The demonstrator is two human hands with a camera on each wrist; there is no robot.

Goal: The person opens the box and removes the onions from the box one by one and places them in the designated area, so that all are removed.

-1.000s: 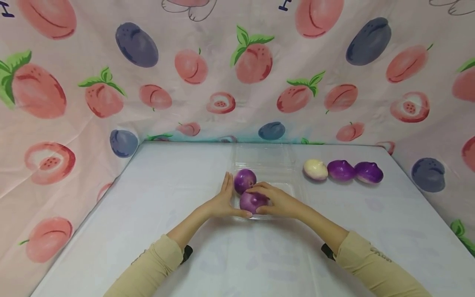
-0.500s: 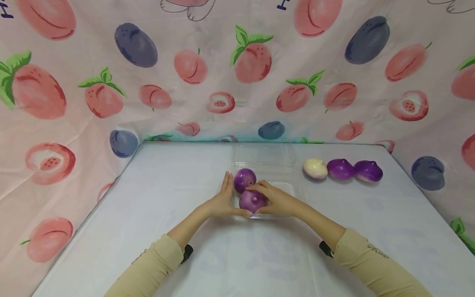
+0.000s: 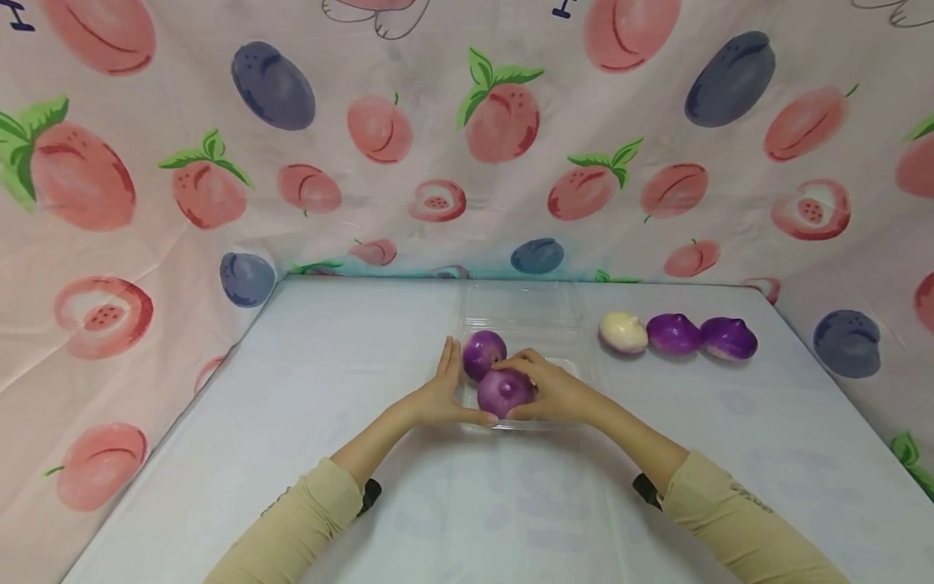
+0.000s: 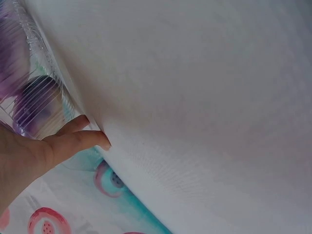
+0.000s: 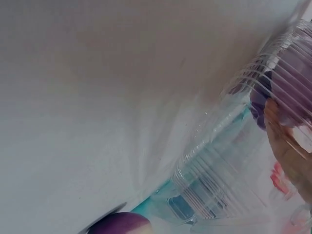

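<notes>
In the head view, my right hand point(image 3: 558, 393) grips a purple turnip point(image 3: 503, 395) between thumb and curled fingers, inside the near left part of a clear plastic container point(image 3: 562, 423). Just behind it, a second purple turnip point(image 3: 484, 354) sits in the same container. My left hand point(image 3: 441, 397) lies along the container's left side with fingers straight, its thumb at the front edge. The left wrist view shows the left hand point(image 4: 63, 146) against the clear wall, turnips point(image 4: 36, 107) visible through it. In the right wrist view, ribbed plastic partly covers the right hand point(image 5: 290, 151).
To the right of the container stand a cream-coloured turnip point(image 3: 623, 333) and two purple turnips point(image 3: 674, 334) in a row. The container's clear lid point(image 3: 520, 302) lies folded back towards the fruit-print cloth point(image 3: 394, 195). A white cloth point(image 3: 350, 324) covers the table.
My right hand has shifted the gripped turnip slightly to the right, and its fingers sit a little higher. The left hand stays at the container's side.
</notes>
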